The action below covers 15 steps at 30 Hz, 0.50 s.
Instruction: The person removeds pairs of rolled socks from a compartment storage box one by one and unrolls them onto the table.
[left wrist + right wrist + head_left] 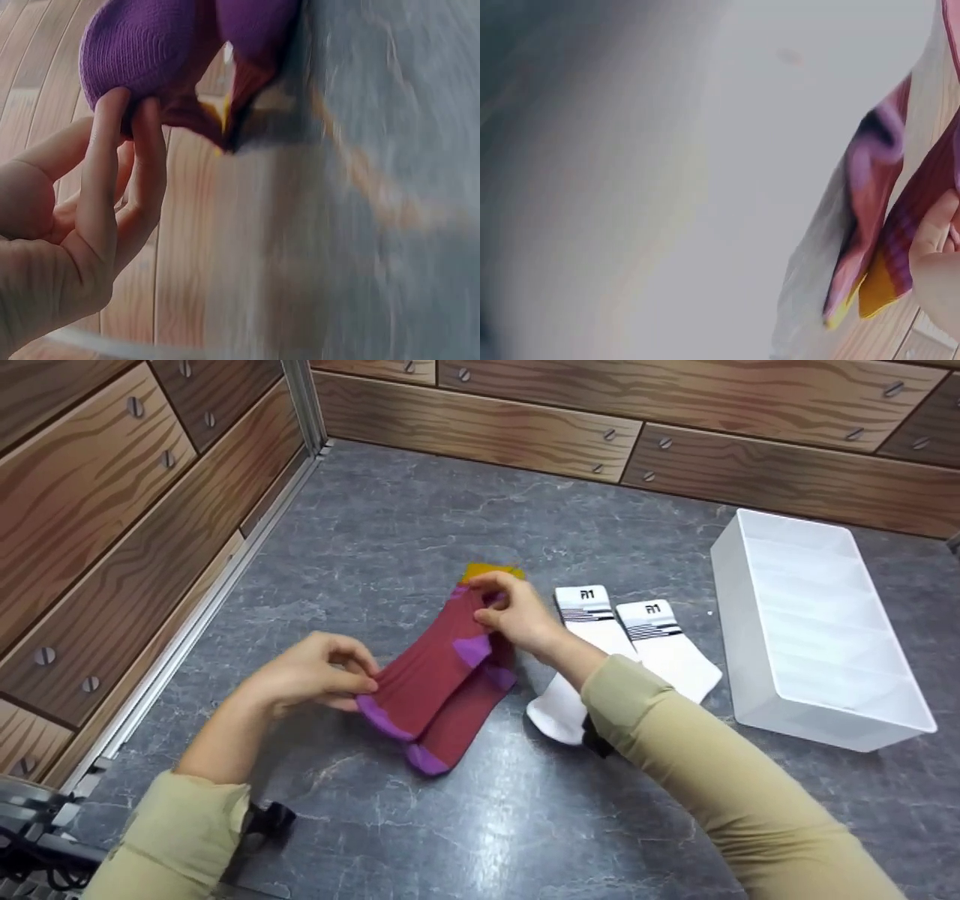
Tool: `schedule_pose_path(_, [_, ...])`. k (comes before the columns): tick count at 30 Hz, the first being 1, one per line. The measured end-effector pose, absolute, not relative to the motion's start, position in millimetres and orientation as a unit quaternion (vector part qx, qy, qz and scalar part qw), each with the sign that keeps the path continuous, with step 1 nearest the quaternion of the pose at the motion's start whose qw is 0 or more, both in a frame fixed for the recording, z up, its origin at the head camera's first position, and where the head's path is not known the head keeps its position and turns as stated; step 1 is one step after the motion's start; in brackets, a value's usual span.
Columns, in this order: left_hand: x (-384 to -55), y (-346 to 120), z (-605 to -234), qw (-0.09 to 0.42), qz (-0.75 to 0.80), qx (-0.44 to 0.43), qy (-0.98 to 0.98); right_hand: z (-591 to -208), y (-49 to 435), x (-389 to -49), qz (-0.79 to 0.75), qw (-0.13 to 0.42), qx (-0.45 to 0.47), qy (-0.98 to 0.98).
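Note:
My left hand (304,675) pinches the purple toe of a maroon sock (424,679) between thumb and fingers. My right hand (519,613) holds the same sock near its yellow cuff, so it stretches slantwise between both hands. Its purple heel (472,649) faces right. A matching maroon sock (466,718) lies alongside and partly under it, toe toward me. In the left wrist view the ribbed purple toe (139,49) rests at the fingertips. The right wrist view shows the yellow cuff (880,289) beside the thumb; much of that view is blurred.
Right of the maroon socks lie two white socks with striped cuffs, one (589,611) partly behind my right forearm, the other (671,652) beside it. A white divided box (757,645) stands farther right. Wood-patterned walls (480,416) border the grey tabletop (360,540) at the back and left.

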<state>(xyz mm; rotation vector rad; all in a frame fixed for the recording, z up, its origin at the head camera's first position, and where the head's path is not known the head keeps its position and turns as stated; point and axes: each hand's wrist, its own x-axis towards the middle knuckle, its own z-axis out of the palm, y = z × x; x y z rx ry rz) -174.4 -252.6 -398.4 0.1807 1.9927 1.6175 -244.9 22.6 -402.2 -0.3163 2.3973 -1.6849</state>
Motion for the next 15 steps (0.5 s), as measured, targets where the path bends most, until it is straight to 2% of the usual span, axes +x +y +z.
schedule_pose_path(10, [-163, -293, -409, 0.283, 0.603, 0.036, 0.745, -412, -7, -242, -0.526, 0.126, -0.16, 0.826])
schedule_pose_path(15, [-162, -296, -412, 0.294, 0.577, 0.049, 0.76, -413, -8, -242, -0.483, 0.165, -0.169, 0.843])
